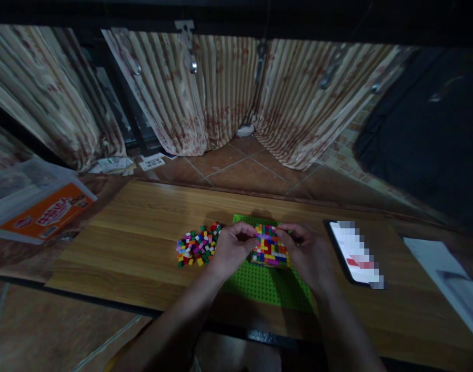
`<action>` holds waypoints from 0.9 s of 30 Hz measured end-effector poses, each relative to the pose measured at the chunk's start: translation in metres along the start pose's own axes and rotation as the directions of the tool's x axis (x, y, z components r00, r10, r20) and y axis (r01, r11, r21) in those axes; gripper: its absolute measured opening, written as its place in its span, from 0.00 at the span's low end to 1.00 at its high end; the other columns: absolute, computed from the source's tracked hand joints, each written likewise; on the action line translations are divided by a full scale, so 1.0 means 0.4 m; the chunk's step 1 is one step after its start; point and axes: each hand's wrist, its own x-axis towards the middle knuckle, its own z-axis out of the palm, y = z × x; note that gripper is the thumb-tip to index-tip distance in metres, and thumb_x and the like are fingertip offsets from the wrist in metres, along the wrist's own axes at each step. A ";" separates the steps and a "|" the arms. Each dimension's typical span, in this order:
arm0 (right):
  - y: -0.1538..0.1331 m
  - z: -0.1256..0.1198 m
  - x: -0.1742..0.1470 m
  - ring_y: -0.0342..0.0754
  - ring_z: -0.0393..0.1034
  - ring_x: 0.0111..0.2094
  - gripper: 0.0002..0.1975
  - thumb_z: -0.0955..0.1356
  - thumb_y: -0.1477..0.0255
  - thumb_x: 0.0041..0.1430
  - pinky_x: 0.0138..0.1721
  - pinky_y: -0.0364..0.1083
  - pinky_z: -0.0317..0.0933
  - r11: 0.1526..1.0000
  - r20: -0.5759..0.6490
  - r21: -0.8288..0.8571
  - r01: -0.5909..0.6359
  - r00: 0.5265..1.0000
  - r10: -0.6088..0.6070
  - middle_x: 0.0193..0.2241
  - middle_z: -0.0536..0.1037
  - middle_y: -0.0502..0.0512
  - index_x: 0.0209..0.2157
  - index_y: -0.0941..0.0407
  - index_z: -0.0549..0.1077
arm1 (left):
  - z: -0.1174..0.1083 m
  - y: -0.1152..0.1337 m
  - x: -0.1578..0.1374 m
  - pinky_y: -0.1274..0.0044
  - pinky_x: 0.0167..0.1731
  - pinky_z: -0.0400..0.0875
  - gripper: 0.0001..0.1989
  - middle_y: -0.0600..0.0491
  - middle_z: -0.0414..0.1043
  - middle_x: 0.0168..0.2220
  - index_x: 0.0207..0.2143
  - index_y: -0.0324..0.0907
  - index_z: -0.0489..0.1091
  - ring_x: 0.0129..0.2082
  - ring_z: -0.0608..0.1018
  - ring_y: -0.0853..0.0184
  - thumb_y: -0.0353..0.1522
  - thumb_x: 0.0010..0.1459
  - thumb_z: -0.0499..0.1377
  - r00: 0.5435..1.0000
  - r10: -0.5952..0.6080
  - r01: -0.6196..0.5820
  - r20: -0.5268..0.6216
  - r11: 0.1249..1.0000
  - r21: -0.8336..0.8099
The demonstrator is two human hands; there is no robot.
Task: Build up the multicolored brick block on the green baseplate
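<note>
A block of many-coloured toy bricks [270,250] stands on a green studded baseplate [255,289]. My left hand [233,248] is at its left upper side, thumb and forefinger closed in a pinch. At the block's right upper corner, my right hand [304,250] has its thumb and fingers drawn together. Whether either hand grips the block itself or a small brick is too small to make out. Left of my left hand lies a loose heap of small coloured bricks [197,245], partly covered by that hand.
The wooden table [123,248] carries a phone with a lit screen [354,253] on the right. Beyond it lies a white sheet [433,258]. A clear plastic box with an orange label [46,212] stands at the left. Striped curtains [224,93] hang behind.
</note>
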 end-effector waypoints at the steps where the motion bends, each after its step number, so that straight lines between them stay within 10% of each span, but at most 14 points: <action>1: 0.002 -0.001 -0.001 0.48 0.71 0.31 0.15 0.66 0.59 0.55 0.33 0.46 0.63 1.000 -0.005 0.007 -0.005 1.000 0.005 0.34 0.78 0.55 0.34 0.54 0.77 | -0.012 0.002 0.000 0.80 0.32 0.68 0.04 0.56 0.73 0.26 0.27 0.38 0.73 0.28 0.74 0.72 0.26 0.44 0.63 1.000 0.015 -0.015 0.008 1.000 0.027; 7: 0.017 0.000 -0.001 0.49 0.72 0.33 0.15 0.66 0.59 0.55 0.34 0.47 0.63 0.999 -0.008 0.024 -0.043 0.999 0.043 0.34 0.79 0.54 0.36 0.54 0.77 | -0.156 0.023 0.027 0.77 0.33 0.72 0.10 0.53 0.76 0.31 0.38 0.39 0.73 0.28 0.77 0.69 0.26 0.54 0.55 0.990 0.079 -0.013 -0.117 0.878 0.479; 15: 0.020 0.002 0.004 0.49 0.73 0.33 0.14 0.66 0.60 0.56 0.34 0.47 0.63 0.999 -0.036 -0.034 -0.001 0.999 -0.001 0.33 0.79 0.54 0.35 0.55 0.77 | -0.222 0.020 0.043 0.74 0.47 0.68 0.16 0.50 0.77 0.40 0.37 0.43 0.76 0.42 0.75 0.63 0.23 0.54 0.51 0.980 0.185 -0.131 0.074 0.318 0.939; 27: 0.025 0.001 0.002 0.49 0.73 0.33 0.15 0.66 0.59 0.56 0.35 0.47 0.64 0.999 -0.016 -0.039 0.017 1.000 -0.018 0.34 0.79 0.55 0.35 0.55 0.78 | -0.196 0.033 0.031 0.75 0.42 0.68 0.10 0.48 0.76 0.37 0.34 0.41 0.76 0.40 0.75 0.62 0.28 0.52 0.56 0.989 0.130 0.032 -0.071 0.275 0.961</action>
